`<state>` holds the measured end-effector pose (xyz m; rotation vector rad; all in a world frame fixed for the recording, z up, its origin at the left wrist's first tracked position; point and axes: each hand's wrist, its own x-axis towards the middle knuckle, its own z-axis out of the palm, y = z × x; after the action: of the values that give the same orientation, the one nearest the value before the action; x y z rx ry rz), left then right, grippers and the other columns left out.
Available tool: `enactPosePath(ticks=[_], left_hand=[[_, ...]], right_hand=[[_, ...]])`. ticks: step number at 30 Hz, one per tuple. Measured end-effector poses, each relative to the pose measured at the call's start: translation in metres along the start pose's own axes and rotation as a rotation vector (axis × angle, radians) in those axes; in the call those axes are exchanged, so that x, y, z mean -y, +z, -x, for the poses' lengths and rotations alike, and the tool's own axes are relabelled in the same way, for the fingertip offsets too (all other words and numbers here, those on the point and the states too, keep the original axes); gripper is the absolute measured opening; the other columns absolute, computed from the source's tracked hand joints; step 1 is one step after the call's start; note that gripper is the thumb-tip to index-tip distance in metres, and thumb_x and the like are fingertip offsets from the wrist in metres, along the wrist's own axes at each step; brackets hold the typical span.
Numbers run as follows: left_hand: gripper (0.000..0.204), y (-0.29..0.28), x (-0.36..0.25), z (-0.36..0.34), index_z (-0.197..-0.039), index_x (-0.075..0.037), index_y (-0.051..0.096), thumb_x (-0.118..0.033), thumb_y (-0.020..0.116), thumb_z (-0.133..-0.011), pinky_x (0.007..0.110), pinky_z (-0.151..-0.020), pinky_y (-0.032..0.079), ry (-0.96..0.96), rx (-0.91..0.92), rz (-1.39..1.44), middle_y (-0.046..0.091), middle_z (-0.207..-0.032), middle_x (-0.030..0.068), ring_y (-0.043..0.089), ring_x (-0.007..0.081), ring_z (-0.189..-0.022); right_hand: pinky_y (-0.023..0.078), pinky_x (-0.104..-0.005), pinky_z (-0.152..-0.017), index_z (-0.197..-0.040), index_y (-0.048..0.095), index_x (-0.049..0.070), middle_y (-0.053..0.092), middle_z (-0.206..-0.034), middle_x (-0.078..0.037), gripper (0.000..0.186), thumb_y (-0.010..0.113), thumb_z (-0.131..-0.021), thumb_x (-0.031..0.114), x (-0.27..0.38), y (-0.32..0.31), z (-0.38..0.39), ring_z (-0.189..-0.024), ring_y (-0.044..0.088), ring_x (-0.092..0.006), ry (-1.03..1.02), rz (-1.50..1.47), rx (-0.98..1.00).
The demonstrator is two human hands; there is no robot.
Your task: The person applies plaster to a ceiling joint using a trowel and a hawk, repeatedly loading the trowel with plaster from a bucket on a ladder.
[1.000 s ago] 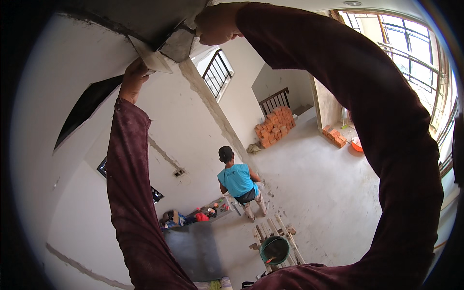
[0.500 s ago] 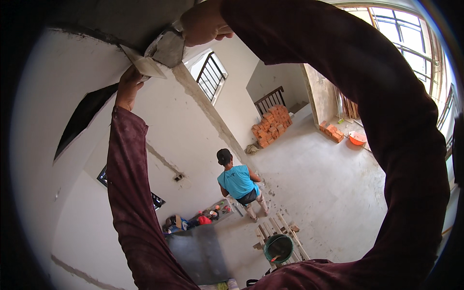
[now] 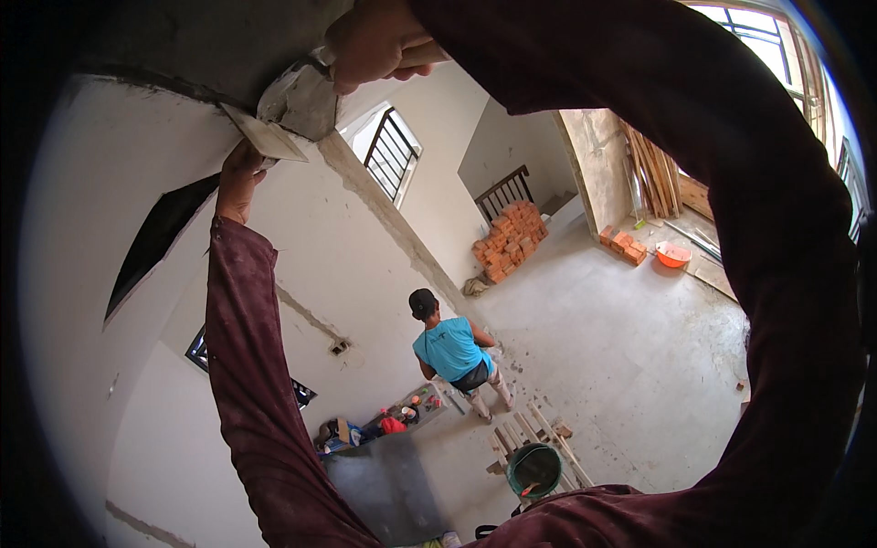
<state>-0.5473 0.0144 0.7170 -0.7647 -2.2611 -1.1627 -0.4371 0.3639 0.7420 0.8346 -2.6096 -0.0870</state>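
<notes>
My left hand [image 3: 239, 178] reaches up at the upper left and grips a flat plaster board [image 3: 267, 137] held against the white wall. My right hand [image 3: 379, 41] at the top centre is closed on a steel trowel [image 3: 300, 99] smeared with grey plaster. The trowel's blade rests just above the board, at the edge of a grey unfinished ceiling strip [image 3: 183, 46]. Both arms wear dark red sleeves.
Far below, a person in a blue shirt [image 3: 452, 352] stands on the concrete floor. A green bucket [image 3: 534, 468] sits on a wooden frame. Stacked red bricks [image 3: 507, 242] lie by a stair railing, and an orange basin [image 3: 673, 255] is at the right. A barred window [image 3: 391, 153] opens above.
The view has tilted so both hands sit higher in the picture. My right hand has moved the trowel closer to the board. The person below stays in place.
</notes>
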Motion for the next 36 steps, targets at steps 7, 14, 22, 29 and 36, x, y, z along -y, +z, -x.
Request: enactPosePath(ticks=[7, 14, 22, 29, 36], left_hand=[[0.046, -0.004, 0.006, 0.001, -0.133, -0.016, 0.054, -0.036, 0.061, -0.092, 0.041, -0.099, 0.034, 0.006, -0.018, -0.011, 0.058, -0.12, -0.003, 0.05, 0.0129, -0.112], [0.043, -0.004, 0.002, 0.001, -0.131, -0.016, 0.056, -0.036, 0.058, -0.093, 0.037, -0.096, 0.035, -0.002, -0.012, -0.048, 0.06, -0.115, -0.0042, 0.052, 0.0117, -0.108], [0.041, -0.002, 0.003, -0.002, -0.13, -0.017, 0.057, -0.036, 0.059, -0.093, 0.037, -0.092, 0.036, -0.029, -0.039, -0.06, 0.061, -0.112, -0.0064, 0.053, 0.0098, -0.104], [0.045, -0.006, 0.013, 0.0, -0.131, -0.017, 0.055, -0.039, 0.06, -0.093, 0.041, -0.095, 0.037, -0.02, -0.029, -0.053, 0.061, -0.116, -0.0052, 0.054, 0.0124, -0.108], [0.05, -0.003, -0.001, -0.004, -0.134, -0.013, 0.053, -0.038, 0.062, -0.092, 0.046, -0.101, 0.037, 0.018, -0.031, -0.006, 0.06, -0.124, 0.0008, 0.053, 0.0185, -0.117]], right_hand=[[0.05, -0.036, -0.058, -0.079, 0.069, -0.001, 0.064, -0.065, -0.015, 0.033, 0.052, -0.085, 0.026, 0.02, -0.019, 0.052, -0.059, 0.063, -0.0237, -0.079, -0.203, -0.064], [0.049, -0.0337, -0.054, -0.075, 0.065, 0.005, 0.061, -0.06, -0.008, 0.028, 0.055, -0.088, 0.028, -0.004, -0.014, 0.064, -0.056, 0.06, -0.0164, -0.295, -0.312, -0.228], [0.049, -0.0337, -0.055, -0.08, 0.061, 0.004, 0.059, -0.066, -0.008, 0.034, 0.05, -0.092, 0.033, 0.05, -0.048, 0.139, -0.055, 0.058, -0.0181, 0.098, -0.272, -0.036], [0.044, -0.0328, -0.044, -0.088, 0.057, -0.001, 0.052, -0.062, -0.006, 0.034, 0.04, -0.099, 0.026, 0.07, -0.025, 0.194, -0.051, 0.052, -0.0145, 0.216, -0.37, -0.009], [0.05, -0.0426, -0.084, -0.099, 0.059, -0.003, 0.06, -0.097, -0.017, 0.029, 0.048, -0.095, 0.023, -0.008, 0.101, 0.058, -0.097, 0.062, -0.0305, 0.104, 0.051, -0.361]])
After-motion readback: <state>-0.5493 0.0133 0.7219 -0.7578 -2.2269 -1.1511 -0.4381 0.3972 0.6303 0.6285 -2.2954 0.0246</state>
